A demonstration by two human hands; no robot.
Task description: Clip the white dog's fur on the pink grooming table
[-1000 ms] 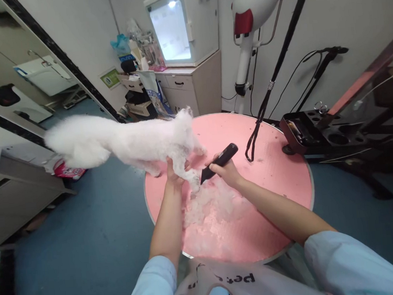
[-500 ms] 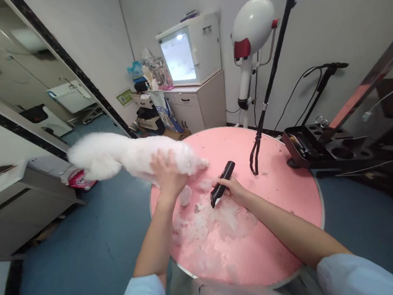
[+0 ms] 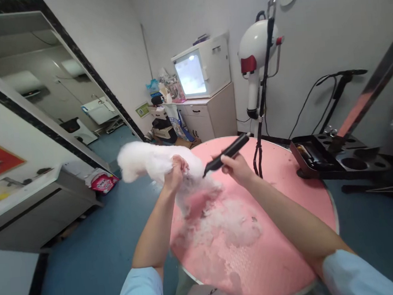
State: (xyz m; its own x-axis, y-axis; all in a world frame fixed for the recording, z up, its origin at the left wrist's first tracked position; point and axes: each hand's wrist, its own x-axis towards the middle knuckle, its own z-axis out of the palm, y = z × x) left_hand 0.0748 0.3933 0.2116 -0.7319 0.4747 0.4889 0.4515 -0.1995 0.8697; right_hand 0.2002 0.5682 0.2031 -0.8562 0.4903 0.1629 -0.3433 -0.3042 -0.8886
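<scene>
A fluffy white dog [image 3: 154, 160] is at the far left part of the round pink table [image 3: 284, 204], its rounded, fullest end to the left. My left hand [image 3: 175, 171] is closed on the dog near its right end; which part the fingers grip is hard to see. My right hand [image 3: 237, 167] is wrapped round a black hair clipper [image 3: 229, 153]. The clipper slants down to the left, its blade end close to the dog, and contact cannot be made out. Loose white fur [image 3: 229, 225] lies spread over the table below both hands.
A dark strap [image 3: 258, 156] hangs over the table's far side. Beyond stand a white dryer [image 3: 258, 43] and a lit white cabinet [image 3: 217, 70]. A black tool tray [image 3: 335, 156] sits at the right edge. A mirror [image 3: 73, 75] is at left.
My left hand has gone from lying flat on the dog's back to gripping it. The clipper has risen and turned toward the dog. The view has shifted, and the dog's body has turned.
</scene>
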